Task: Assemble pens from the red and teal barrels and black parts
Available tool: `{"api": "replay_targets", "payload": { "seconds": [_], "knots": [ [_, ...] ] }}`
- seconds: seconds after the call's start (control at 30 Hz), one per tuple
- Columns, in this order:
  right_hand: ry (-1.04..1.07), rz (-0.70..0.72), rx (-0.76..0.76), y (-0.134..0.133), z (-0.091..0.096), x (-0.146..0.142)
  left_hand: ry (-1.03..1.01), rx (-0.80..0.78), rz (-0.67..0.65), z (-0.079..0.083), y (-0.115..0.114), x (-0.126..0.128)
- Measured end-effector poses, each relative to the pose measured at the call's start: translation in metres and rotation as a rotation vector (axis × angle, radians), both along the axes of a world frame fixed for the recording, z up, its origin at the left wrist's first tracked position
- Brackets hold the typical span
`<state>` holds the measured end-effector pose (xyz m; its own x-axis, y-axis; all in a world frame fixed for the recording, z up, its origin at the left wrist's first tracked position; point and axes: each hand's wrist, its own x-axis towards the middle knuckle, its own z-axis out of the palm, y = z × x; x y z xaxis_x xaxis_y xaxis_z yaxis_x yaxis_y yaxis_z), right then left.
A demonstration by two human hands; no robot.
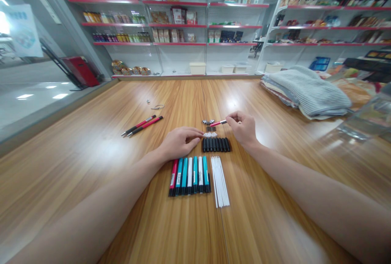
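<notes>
Shop interior with red-edged shelving [180, 44] behind a long wooden table [91, 162]; a stack of folded textiles [308, 91] lies at the table's far right. Both bare forearms reach in from the near edge. Left hand [180, 141]: fingers drawn close together, tips at a row of small white tips [210, 135]; whether one is pinched cannot be told. Right hand [243, 127]: thumb and forefinger closed on a short red pen piece [218, 123], held level just above the table, pointing left toward a cluster of small metal parts [207, 122]. Nearer the viewer lie a row of coloured barrels [190, 176], teal, white and one red, and just beside it a bundle of thin white tubes [220, 180]. Between these and the hands sits a row of black caps [216, 144]. Two red-and-black pens [142, 126] rest well apart to the left, with stray metal bits [157, 107] beyond them. Judged from its look, the red piece is very light, stiff plastic, smooth and round enough to roll or slip; a fingertip pinch at its rear end, leaving the pale forward end free, looks the surest hold, and little force should be needed
</notes>
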<state>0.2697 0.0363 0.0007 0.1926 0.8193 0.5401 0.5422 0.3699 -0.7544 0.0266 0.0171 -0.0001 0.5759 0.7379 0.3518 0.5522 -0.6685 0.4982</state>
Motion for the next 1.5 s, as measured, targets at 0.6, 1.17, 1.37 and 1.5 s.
{"api": "replay_targets", "payload": {
  "seconds": [0.6, 1.17, 1.37, 1.5],
  "knots": [
    [0.01, 0.053, 0.015, 0.001, -0.002, 0.0, -0.514, -0.372, 0.1, 0.006, 0.003, -0.003],
    [-0.382, 0.531, 0.53, -0.033, 0.011, -0.026, -1.282, -1.036, -0.253, 0.031, -0.01, 0.004],
    [-0.415, 0.533, 0.555, -0.033, 0.009, -0.027, -1.259, -1.096, -0.362, 0.032, -0.011, 0.006],
    [-0.432, 0.513, 0.55, -0.032, 0.008, -0.026, -1.252, -1.094, -0.389, 0.031, -0.011, 0.005]
  ]
}}
